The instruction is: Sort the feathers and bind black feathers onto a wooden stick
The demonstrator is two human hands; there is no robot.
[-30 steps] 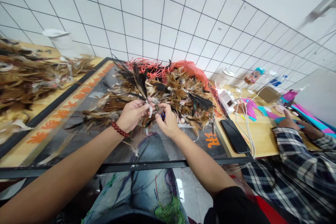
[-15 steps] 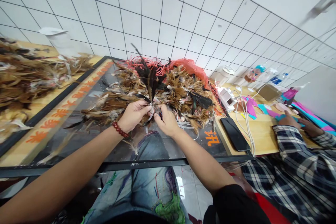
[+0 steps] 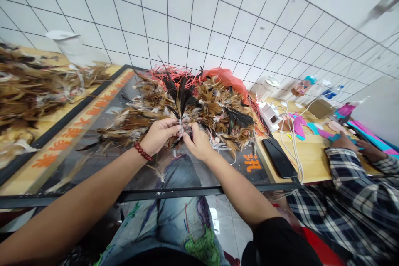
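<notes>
Dark feathers with brown among them form a bunch that stands upright, fanned out at the top. My left hand, a red bead bracelet at its wrist, pinches the bunch at its pale base. From the other side my right hand closes thumb and fingers at the same base, where whitish strands show. Exactly what lies between the right fingertips is partly hidden. Just behind both hands spreads a heap of brown feather bunches on the dark glossy tabletop panel.
More brown feathers lie at the left. Red strings and a red plastic bag sit behind the heap. To the right are a black phone, white cables and a co-worker's hands with coloured pieces.
The feather bunch has turned slightly in my fingers, its tips fanning differently. Both hands stay nearly in place at its base.
</notes>
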